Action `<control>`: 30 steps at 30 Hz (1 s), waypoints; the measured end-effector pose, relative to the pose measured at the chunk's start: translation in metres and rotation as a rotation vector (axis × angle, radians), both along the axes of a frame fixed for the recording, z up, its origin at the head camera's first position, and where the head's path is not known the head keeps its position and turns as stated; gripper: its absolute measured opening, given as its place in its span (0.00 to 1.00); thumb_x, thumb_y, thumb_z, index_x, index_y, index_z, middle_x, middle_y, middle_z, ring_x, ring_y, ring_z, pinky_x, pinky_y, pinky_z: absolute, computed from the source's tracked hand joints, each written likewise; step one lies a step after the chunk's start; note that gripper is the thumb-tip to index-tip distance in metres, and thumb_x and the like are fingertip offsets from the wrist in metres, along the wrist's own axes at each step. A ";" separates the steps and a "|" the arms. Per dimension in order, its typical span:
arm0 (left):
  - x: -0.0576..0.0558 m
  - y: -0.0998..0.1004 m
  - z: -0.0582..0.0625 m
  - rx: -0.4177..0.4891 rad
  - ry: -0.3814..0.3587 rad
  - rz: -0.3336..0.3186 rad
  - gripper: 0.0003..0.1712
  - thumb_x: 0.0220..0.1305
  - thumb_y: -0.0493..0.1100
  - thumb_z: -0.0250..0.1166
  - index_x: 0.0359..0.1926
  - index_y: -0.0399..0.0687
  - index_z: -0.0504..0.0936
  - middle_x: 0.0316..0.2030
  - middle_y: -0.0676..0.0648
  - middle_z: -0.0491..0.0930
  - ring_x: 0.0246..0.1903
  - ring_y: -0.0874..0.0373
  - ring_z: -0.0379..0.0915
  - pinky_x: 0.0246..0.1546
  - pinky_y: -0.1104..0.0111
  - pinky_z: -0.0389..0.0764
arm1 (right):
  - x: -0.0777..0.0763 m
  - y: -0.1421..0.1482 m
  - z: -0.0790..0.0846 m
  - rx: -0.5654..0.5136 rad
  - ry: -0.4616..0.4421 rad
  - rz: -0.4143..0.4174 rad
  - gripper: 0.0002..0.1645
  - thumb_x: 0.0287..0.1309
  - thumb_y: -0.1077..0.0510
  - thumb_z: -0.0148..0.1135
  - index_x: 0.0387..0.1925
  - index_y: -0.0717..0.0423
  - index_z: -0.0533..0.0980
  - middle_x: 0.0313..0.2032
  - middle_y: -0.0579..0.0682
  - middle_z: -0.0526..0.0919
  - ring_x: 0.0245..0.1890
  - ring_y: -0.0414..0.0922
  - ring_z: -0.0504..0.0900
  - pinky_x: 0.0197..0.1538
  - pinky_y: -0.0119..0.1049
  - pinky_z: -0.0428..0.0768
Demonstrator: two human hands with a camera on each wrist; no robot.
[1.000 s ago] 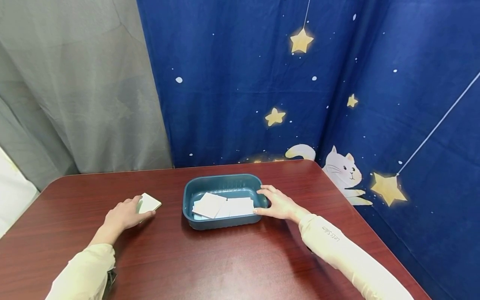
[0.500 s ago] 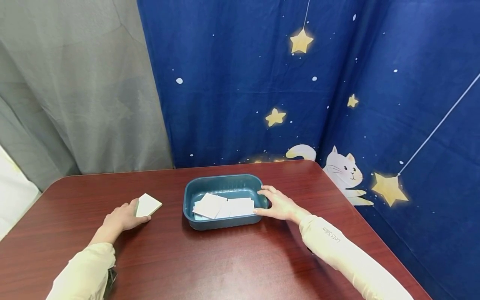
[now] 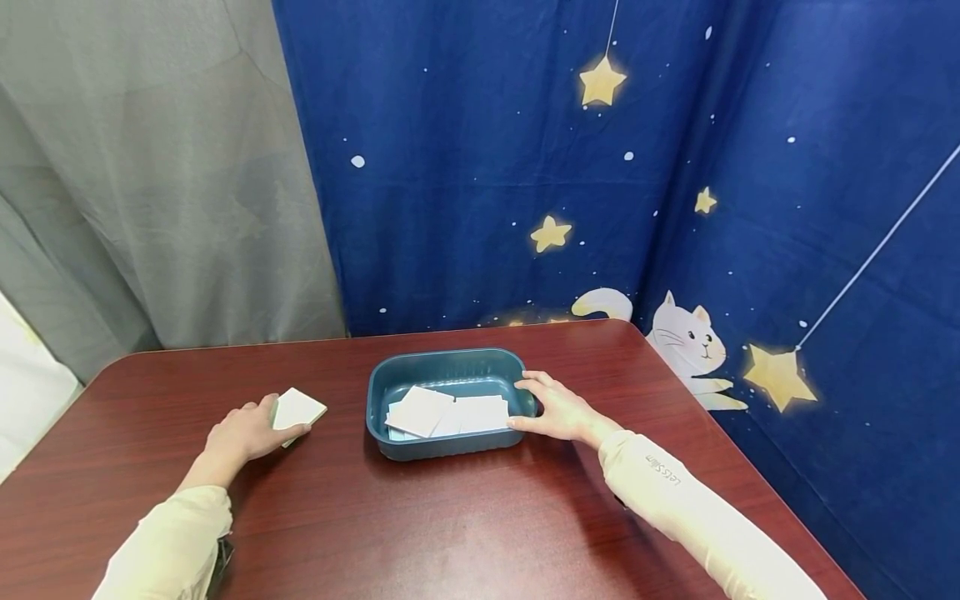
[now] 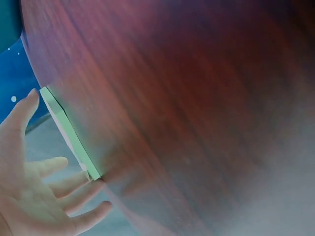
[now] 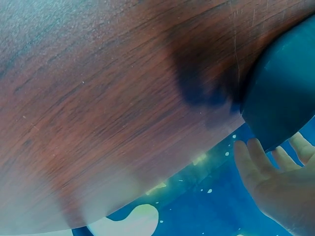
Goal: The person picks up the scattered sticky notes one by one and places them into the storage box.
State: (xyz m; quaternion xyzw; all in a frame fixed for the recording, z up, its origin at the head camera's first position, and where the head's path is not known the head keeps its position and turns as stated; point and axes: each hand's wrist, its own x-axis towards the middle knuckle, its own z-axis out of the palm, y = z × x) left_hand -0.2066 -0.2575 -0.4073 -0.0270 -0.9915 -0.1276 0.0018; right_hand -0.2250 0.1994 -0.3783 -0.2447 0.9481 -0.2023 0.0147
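A small square pad of paper [image 3: 298,408], white on top with a pale green side [image 4: 71,132], lies on the table at the left. My left hand [image 3: 243,432] is around its left side, with the thumb near the front edge. In the left wrist view the fingers reach one end of the pad and the thumb sits close to the other end, fingers spread. A dark teal plastic basin [image 3: 450,450] stands mid-table and holds several white square papers [image 3: 420,410]. My right hand [image 3: 558,408] rests at the basin's right end, fingers and thumb at the rim, loosely extended.
The reddish-brown wooden table [image 3: 450,533] ends at a back edge behind the basin. Grey cloth [image 3: 165,167] and a blue star-patterned curtain [image 3: 465,167] with a white cat hang behind it.
The left thumb first drew back toward the pad's near corner, then moved slightly out again along its front. The pad has barely shifted. The right hand and basin have stayed in place.
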 end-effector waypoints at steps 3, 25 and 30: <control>-0.001 0.001 -0.001 -0.003 0.012 -0.001 0.49 0.46 0.66 0.60 0.54 0.29 0.60 0.39 0.27 0.68 0.35 0.34 0.67 0.27 0.47 0.68 | 0.000 0.000 0.000 -0.003 0.001 0.000 0.44 0.42 0.32 0.59 0.57 0.55 0.67 0.61 0.51 0.60 0.58 0.47 0.61 0.53 0.47 0.65; -0.002 0.002 0.003 -0.012 0.034 0.050 0.53 0.39 0.67 0.63 0.51 0.26 0.62 0.37 0.25 0.66 0.38 0.30 0.60 0.30 0.44 0.62 | 0.000 0.001 0.000 -0.002 -0.006 -0.004 0.44 0.42 0.31 0.58 0.57 0.54 0.67 0.61 0.49 0.59 0.58 0.46 0.61 0.54 0.46 0.64; -0.002 0.002 0.003 0.014 0.023 0.060 0.54 0.38 0.67 0.64 0.52 0.26 0.61 0.37 0.24 0.63 0.37 0.29 0.59 0.29 0.44 0.62 | 0.000 0.001 -0.001 -0.007 -0.006 0.001 0.44 0.43 0.32 0.58 0.57 0.55 0.67 0.61 0.49 0.59 0.58 0.47 0.61 0.54 0.46 0.64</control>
